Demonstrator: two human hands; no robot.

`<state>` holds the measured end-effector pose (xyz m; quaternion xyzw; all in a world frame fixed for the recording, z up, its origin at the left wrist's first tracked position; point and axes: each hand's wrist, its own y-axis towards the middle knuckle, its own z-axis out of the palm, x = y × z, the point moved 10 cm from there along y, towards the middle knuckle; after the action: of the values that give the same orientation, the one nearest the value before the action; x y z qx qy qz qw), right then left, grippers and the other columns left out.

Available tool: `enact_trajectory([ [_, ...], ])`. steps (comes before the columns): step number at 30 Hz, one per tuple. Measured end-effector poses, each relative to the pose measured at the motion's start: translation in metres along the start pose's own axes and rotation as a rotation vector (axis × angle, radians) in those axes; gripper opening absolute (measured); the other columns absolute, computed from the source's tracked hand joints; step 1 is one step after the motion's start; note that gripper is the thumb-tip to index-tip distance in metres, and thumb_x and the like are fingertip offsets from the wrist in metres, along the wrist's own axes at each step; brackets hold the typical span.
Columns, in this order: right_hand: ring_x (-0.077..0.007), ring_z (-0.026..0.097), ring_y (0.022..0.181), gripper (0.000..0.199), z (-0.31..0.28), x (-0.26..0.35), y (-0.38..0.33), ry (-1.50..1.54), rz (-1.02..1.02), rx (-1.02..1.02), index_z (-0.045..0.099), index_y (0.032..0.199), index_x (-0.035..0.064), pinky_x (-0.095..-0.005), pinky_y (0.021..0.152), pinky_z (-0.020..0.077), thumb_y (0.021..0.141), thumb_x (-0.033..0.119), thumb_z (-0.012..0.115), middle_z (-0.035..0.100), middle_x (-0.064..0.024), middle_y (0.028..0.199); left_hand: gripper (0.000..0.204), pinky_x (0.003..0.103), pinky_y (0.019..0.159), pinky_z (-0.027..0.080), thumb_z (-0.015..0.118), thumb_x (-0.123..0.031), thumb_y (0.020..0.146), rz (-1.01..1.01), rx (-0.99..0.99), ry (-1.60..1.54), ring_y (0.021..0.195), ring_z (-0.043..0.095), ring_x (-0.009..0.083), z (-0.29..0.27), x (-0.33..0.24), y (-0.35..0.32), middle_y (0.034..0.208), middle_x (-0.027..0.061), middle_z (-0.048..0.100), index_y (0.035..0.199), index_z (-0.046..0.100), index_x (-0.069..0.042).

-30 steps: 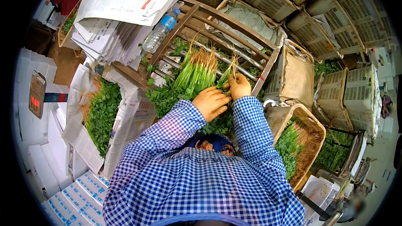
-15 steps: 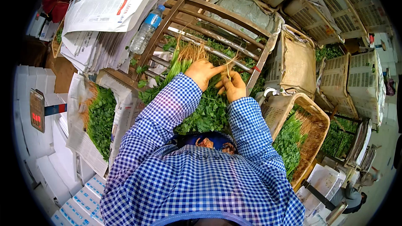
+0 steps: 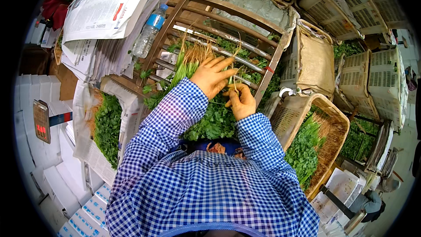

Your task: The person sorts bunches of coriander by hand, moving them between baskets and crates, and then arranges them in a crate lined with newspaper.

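Observation:
A bunch of coriander (image 3: 186, 68) with pale brown roots and green stalks lies across a slatted wooden rack (image 3: 265, 81), its leaves toward my body. My left hand (image 3: 212, 77) rests over the stalks beside the roots, fingers stretched out and a little apart. Just right of it, my right hand (image 3: 241, 102) pinches a thin coriander sprig (image 3: 235, 81) between thumb and fingers, its root end pointing up. Loose coriander leaves (image 3: 213, 123) spread below both hands. The sprig's lower part is partly hidden by my fingers.
A newspaper stack (image 3: 109, 13) and a plastic bottle (image 3: 150, 30) stand at the rack's left. Wrapped coriander (image 3: 107, 125) lies near a digital scale display (image 3: 41, 120). A crate (image 3: 335, 123) of coriander stands right; more crates (image 3: 351, 15) are behind. Someone (image 3: 370, 204) is at far lower right.
My left hand's fingers have spread and no longer point at the sprig's root end. My right hand has come slightly lower and nearer my body, still pinching the sprig.

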<state>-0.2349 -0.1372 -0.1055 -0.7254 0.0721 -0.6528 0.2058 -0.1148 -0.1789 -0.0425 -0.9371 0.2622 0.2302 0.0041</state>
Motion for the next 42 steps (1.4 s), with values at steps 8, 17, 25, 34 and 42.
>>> enact_trajectory([
  [8, -0.0131, 0.058, 0.051, 0.012, -0.043, 0.068, -0.069, 0.235, 0.037, 0.14, 0.061, 0.105, -0.0039, -0.0268, 0.048, 0.0493, 0.098, 0.0, 0.051, 0.068, -0.0126, 0.074, 0.036, 0.056, 0.117, 0.03, 0.06, -0.031, 0.096, 0.048, 0.148, 0.191, 0.135, 0.049, 0.0362, 0.022, -0.006, -0.002, 0.151, 0.0072, 0.049, 0.132, 0.063, -0.024],
  [17, -0.0097, 0.055, 0.052, 0.02, -0.212, 0.182, -0.092, 0.125, -0.509, -0.042, 0.063, 0.114, 0.0051, -0.0255, 0.044, 0.0457, 0.097, 0.015, 0.06, 0.067, -0.009, 0.073, 0.033, 0.056, 0.117, 0.031, 0.06, -0.03, 0.096, 0.05, 0.123, 0.169, 0.133, 0.05, 0.0377, 0.023, -0.007, 0.003, 0.148, 0.0089, 0.051, 0.129, 0.065, -0.024],
  [25, -0.0087, 0.065, 0.069, 0.048, -0.108, 0.081, -0.022, -0.381, 0.068, -0.305, 0.054, 0.139, 0.0088, -0.0244, 0.056, 0.054, 0.095, 0.021, 0.069, 0.073, -0.0091, 0.093, 0.048, 0.056, 0.115, 0.034, 0.067, -0.016, 0.09, -0.01, -0.113, -0.04, 0.134, 0.049, 0.0374, -0.034, -0.013, -0.016, 0.148, 0.0168, 0.05, 0.137, 0.056, -0.015],
  [34, -0.032, 0.068, 0.107, 0.044, 0.005, 0.04, 0.078, -0.908, 0.147, 0.176, 0.067, 0.126, 0.01, -0.0424, 0.096, 0.0512, 0.098, 0.042, 0.057, 0.071, -0.018, 0.116, 0.071, 0.046, 0.117, 0.036, 0.07, -0.017, 0.093, -0.955, -0.205, -0.603, 0.139, 0.044, 0.035, -0.046, 0.107, -0.113, 0.154, 0.0213, 0.04, 0.153, 0.033, -0.006],
  [42, -0.0279, 0.069, 0.106, 0.053, 0.007, 0.072, 0.075, -0.913, 0.171, -0.009, 0.066, 0.128, 0.0088, -0.0389, 0.096, 0.052, 0.098, 0.051, 0.057, 0.071, -0.0185, 0.118, 0.064, 0.043, 0.117, 0.037, 0.074, -0.014, 0.09, -0.93, -0.142, -0.532, 0.137, 0.045, 0.0334, -0.035, 0.103, -0.111, 0.147, 0.0204, 0.048, 0.146, 0.045, -0.004],
])
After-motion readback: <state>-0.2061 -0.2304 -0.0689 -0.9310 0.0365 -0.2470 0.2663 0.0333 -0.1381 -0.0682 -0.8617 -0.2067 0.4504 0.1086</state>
